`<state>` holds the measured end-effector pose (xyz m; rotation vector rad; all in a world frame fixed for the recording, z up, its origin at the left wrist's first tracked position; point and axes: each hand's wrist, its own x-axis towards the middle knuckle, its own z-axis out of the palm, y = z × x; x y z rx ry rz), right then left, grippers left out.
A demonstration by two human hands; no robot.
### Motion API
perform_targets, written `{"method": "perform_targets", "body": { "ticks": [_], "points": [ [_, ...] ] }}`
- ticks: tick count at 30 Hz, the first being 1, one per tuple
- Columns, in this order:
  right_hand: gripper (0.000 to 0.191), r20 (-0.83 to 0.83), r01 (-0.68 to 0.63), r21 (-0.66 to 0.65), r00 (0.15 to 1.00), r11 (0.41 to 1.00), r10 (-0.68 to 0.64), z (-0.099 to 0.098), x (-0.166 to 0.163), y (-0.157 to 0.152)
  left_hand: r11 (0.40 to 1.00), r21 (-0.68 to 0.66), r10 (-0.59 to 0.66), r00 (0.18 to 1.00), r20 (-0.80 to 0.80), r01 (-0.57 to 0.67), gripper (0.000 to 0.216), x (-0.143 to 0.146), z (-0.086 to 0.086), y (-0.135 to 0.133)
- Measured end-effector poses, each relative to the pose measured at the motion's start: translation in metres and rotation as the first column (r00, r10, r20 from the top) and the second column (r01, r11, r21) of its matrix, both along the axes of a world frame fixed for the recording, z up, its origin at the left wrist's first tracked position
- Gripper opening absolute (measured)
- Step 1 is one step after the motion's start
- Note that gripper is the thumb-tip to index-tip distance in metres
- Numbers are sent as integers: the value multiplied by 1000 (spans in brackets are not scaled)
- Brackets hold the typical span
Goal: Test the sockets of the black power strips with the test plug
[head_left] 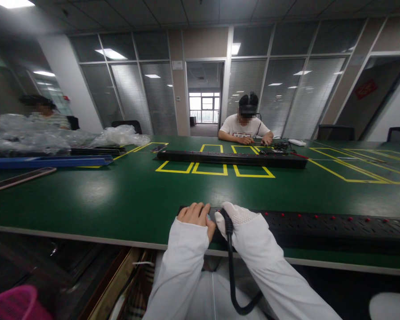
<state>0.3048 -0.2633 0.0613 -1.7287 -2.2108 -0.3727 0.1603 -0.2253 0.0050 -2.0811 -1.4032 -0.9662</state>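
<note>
A long black power strip (320,229) with a row of red dots lies along the near table edge, reaching out to the right. My bare left hand (195,217) is wrapped over the strip's left end. Close beside it, my right hand (236,215), in a white dotted glove, grips a thick black power cord (230,262) near its ribbed sleeve. The cord hangs over the table edge in a loop toward my lap. My hands hide where the cord meets the strip, so I cannot tell whether it is joined there.
On the green table (120,204), another black power strip (233,159) lies across yellow tape outlines. A phone (23,178), a blue channel (50,162) and clear plastic wrapping (53,135) are at left. A co-worker (245,124) sits opposite by cables. A pink basket (18,304) stands below left.
</note>
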Motion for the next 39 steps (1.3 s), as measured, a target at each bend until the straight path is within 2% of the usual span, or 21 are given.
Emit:
{"method": "perform_targets", "body": {
  "ticks": [39],
  "points": [
    [39, -87, -11, -8, 996, 1000, 11, -3, 3, 5, 1000, -12, -3, 1000, 4, 3, 42, 0, -2, 1]
  ]
}}
